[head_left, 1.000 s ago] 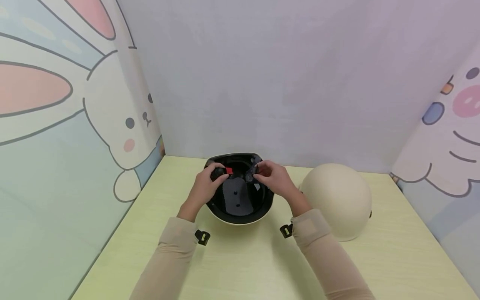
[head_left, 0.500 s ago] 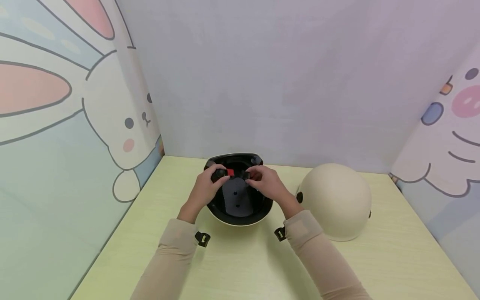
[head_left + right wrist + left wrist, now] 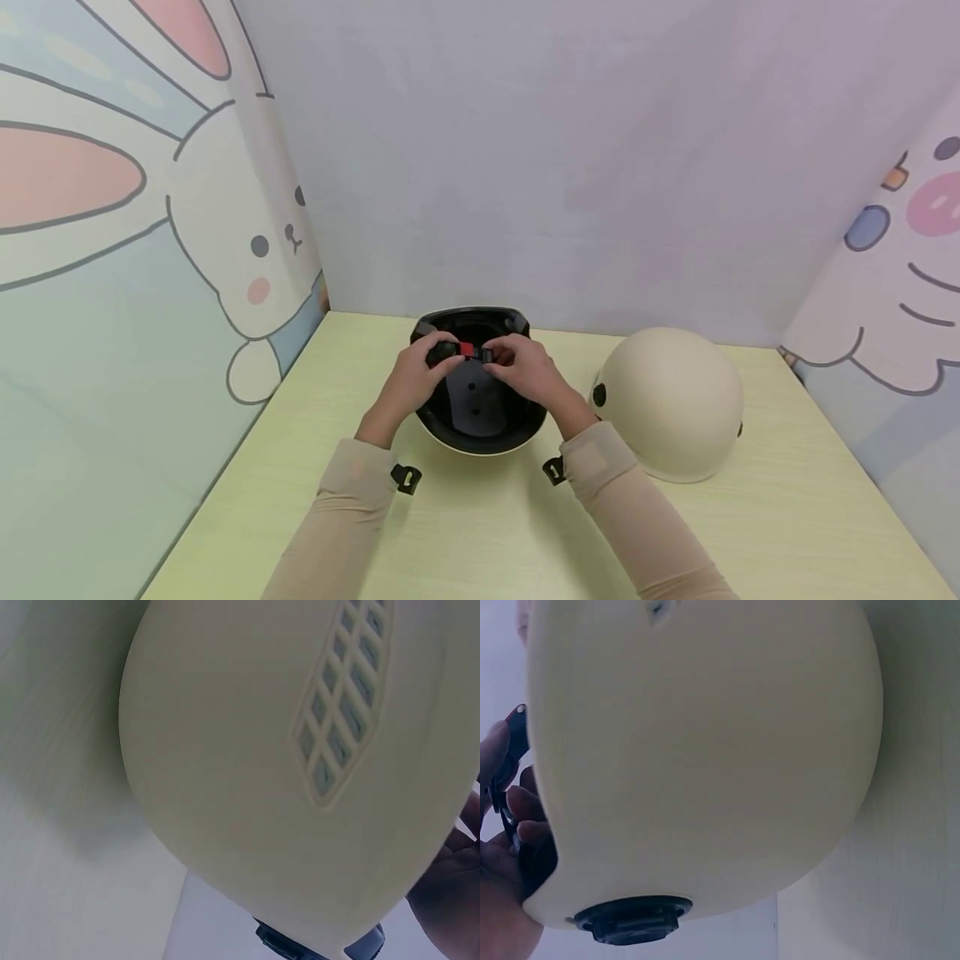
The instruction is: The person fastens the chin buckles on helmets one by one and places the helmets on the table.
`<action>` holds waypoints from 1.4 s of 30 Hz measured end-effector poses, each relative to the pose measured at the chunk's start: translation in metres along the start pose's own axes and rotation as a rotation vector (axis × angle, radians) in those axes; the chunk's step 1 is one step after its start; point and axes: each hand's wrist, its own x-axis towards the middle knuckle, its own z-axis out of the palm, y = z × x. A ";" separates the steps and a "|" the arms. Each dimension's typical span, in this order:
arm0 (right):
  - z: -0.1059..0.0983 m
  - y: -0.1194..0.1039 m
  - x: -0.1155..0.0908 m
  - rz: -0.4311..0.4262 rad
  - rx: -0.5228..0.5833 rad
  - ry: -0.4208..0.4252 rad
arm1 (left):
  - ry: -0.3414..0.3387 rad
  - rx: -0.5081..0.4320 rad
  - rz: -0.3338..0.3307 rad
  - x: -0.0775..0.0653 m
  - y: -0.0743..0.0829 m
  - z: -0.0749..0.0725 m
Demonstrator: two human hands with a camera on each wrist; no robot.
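A cream helmet lies upside down on the table, its black inside facing up. Over its opening my left hand pinches the black chin strap end with a red buckle part. Thumb and fingertips of my right hand pinch the black buckle piece, which meets the red part end to end. In the left wrist view the helmet's outer shell hides part of the left hand. Through the right wrist view the shell covers most of the right hand.
A second cream helmet rests dome up to the right, close by the right forearm. Black brackets show beside both sleeves. The pale wooden table ends at a grey back wall, with cartoon-printed panels on both sides.
My right hand has moved left with the black buckle piece, bringing it up to the red part. The left hand has stayed nearly in place, shifting very slightly right.
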 end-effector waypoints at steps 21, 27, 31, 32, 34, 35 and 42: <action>-0.008 -0.024 -0.006 -0.164 -0.044 0.003 | 0.042 0.182 0.203 -0.002 -0.006 0.013; -0.011 -0.031 -0.004 -0.103 -0.099 -0.030 | 0.078 0.173 0.226 -0.002 -0.007 0.013; -0.007 -0.023 -0.006 -0.066 -0.058 -0.034 | 0.049 0.177 0.200 -0.002 -0.007 0.013; -0.006 -0.021 -0.006 -0.060 -0.044 -0.031 | 0.047 0.179 0.196 -0.002 -0.007 0.014; -0.005 -0.017 -0.008 -0.045 -0.013 -0.023 | 0.044 0.188 0.188 -0.002 -0.007 0.015; -0.004 -0.016 -0.009 -0.035 0.005 -0.017 | 0.044 0.199 0.187 -0.002 -0.007 0.015; -0.003 -0.008 -0.012 0.019 0.046 0.000 | 0.098 0.352 0.217 -0.005 -0.006 0.018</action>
